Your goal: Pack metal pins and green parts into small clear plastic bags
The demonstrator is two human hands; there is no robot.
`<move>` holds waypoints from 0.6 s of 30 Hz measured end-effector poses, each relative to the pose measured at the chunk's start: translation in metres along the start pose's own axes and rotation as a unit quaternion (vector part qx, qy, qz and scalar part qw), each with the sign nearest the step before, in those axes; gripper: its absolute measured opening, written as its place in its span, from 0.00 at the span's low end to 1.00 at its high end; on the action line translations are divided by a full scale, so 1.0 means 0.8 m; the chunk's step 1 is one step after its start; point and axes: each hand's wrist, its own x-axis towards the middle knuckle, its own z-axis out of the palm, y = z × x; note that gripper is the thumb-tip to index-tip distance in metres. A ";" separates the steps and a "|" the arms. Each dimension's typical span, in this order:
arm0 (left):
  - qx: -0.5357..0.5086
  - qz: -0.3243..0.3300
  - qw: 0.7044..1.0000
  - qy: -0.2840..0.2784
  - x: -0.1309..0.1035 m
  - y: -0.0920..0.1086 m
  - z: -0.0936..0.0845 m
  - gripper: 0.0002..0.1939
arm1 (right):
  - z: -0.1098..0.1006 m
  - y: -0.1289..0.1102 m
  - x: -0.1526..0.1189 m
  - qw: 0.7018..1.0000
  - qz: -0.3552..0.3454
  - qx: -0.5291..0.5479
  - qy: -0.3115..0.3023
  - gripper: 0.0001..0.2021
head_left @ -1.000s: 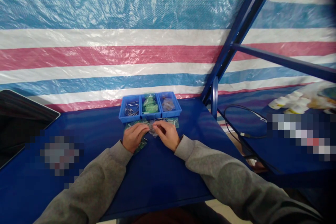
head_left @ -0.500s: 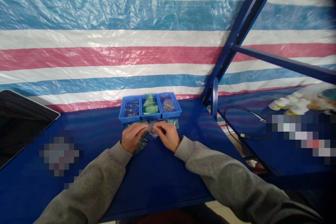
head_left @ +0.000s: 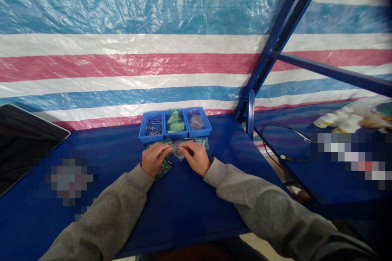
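Between my hands is a small clear plastic bag (head_left: 177, 151). My left hand (head_left: 154, 159) has thumb and fingers pinched together at the bag's left side; whatever it grips there is too small to make out. The fingers of my right hand (head_left: 196, 157) are closed on the bag's upper right part. Green packets (head_left: 164, 169) lie on the table beneath and beside my left hand, and another green packet (head_left: 202, 142) lies behind my right hand. Just beyond stand three joined blue bins: metal rods (head_left: 153, 127) at left, green packets (head_left: 175, 123) in the middle, clear bags (head_left: 196, 122) at right.
On the blue table (head_left: 183, 212), a dark-screened device (head_left: 24, 142) stands at the left edge. A blue metal frame (head_left: 250, 114) rises right of the bins. Cables (head_left: 294, 159) and white bottles (head_left: 346, 122) are on the right-hand table. A striped sheet (head_left: 128, 65) hangs behind.
The fingertips of my left hand have shifted slightly left, away from the bag's middle. My right hand keeps its place on the bag.
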 end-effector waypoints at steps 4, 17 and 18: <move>-0.007 -0.002 1.000 0.001 0.001 0.002 -0.001 0.06 | -0.001 -0.001 0.001 1.000 0.005 -0.002 0.003 0.12; -0.009 -0.035 0.999 0.004 0.001 0.005 -0.003 0.05 | -0.002 0.001 0.001 1.000 0.002 -0.014 -0.008 0.13; -0.009 -0.036 0.999 0.003 0.001 0.005 -0.003 0.05 | -0.001 0.001 0.001 1.000 0.002 -0.013 -0.007 0.13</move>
